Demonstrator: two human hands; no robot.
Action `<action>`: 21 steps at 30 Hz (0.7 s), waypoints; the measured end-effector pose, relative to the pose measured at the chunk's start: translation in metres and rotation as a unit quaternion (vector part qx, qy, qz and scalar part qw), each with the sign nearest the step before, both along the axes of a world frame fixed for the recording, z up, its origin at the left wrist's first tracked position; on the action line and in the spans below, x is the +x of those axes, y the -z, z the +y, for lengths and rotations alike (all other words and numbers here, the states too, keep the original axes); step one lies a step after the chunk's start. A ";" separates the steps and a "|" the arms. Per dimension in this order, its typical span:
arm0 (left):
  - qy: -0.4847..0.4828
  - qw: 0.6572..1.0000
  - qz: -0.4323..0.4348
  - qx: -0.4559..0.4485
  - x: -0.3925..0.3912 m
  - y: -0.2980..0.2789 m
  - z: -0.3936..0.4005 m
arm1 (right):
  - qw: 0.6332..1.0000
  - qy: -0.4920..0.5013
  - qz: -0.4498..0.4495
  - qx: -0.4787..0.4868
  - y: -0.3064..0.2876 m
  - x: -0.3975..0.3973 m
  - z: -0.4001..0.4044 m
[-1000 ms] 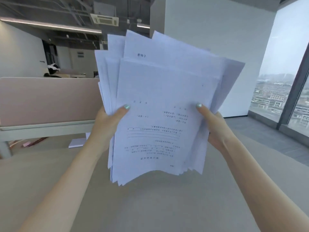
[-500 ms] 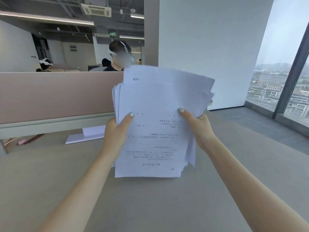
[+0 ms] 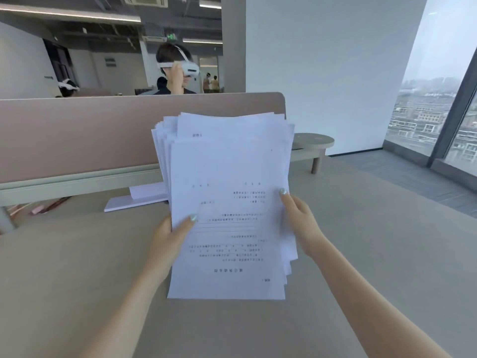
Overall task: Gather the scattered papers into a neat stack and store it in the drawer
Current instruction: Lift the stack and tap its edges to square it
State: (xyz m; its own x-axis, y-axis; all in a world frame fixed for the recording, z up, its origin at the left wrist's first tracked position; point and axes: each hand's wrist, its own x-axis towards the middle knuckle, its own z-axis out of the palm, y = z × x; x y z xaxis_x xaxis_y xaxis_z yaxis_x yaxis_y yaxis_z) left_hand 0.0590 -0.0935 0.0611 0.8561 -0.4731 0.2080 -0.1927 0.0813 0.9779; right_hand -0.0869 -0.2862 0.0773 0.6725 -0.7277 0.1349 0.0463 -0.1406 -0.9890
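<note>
A thick stack of white printed papers [image 3: 227, 177] stands upright in the middle of the view, its bottom edge resting on the beige desk [image 3: 77, 267]. The sheets are roughly aligned, with upper and right edges still fanned a little. My left hand [image 3: 167, 236] grips the stack's left edge, thumb on the front sheet. My right hand [image 3: 299, 220] grips the right edge, thumb on the front sheet too. No drawer is in view.
A pink partition screen [image 3: 77, 135] runs along the desk's far side, with a white stand base [image 3: 136, 200] below it. A person wearing a white headset [image 3: 178, 71] sits beyond it. A round stool-like table [image 3: 313, 143] and large windows [image 3: 438, 99] are at the right.
The stack came down from in front of my face until its bottom edge met the desk, and the fanned sheets have drawn together into a tidier pile. Both hands kept their grip.
</note>
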 end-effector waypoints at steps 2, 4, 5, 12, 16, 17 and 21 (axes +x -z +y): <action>-0.013 1.000 0.002 -0.008 -0.001 0.010 0.002 | 1.000 0.006 -0.013 0.016 0.006 0.001 0.004; -0.016 1.000 0.004 -0.024 -0.002 0.013 0.002 | 0.999 0.009 -0.023 0.037 0.010 -0.001 0.003; -0.016 0.999 0.006 -0.034 -0.002 0.012 0.001 | 0.999 0.007 -0.019 0.034 0.011 -0.003 0.003; -0.070 0.985 -0.044 -0.149 -0.014 -0.025 -0.004 | 0.996 0.013 -0.063 -0.059 -0.015 -0.004 0.015; -0.019 0.985 -0.049 -0.162 -0.019 -0.038 -0.010 | 0.991 0.032 -0.096 -0.090 -0.035 0.003 0.019; -0.015 0.987 -0.056 -0.148 -0.017 -0.037 -0.011 | 0.991 0.036 -0.092 -0.086 -0.035 0.005 0.019; -0.019 0.994 -0.063 -0.091 -0.010 -0.035 -0.007 | 0.993 0.053 -0.096 -0.049 -0.024 0.009 0.016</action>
State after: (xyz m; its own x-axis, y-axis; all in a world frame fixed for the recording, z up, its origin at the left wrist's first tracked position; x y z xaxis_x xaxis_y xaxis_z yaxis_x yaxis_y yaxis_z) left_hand 0.0488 -0.1003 0.0957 0.8344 -0.3853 0.3941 -0.3199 0.2438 0.9156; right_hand -0.0783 -0.2706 0.1017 0.5484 -0.7695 0.3271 0.2117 -0.2507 -0.9446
